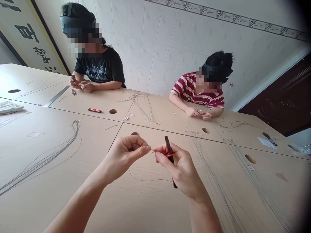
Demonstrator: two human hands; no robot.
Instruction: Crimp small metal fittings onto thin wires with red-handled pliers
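My left hand (132, 150) is closed in a pinch. At its thumb tip sits a tiny metal hook or ring (152, 150), touching or almost touching my right fingertips. My right hand (178, 165) is closed around a small plier-like tool (169, 150) with flat grey metal ends and a red and black handle, lying across the palm. Its thumb and finger also pinch near the tiny ring. A thin dark cord (148, 180) loops below and between both hands over the table. Exactly what each fingertip grips is too small to see.
Bundles of thin cords with small metal ends (65, 142) lie at left, and more cords (206, 168) at right. Two people sit opposite, their hands (82, 85) holding small items. A red and black object (94, 110) lies on the wooden table (121, 207), which has round holes.
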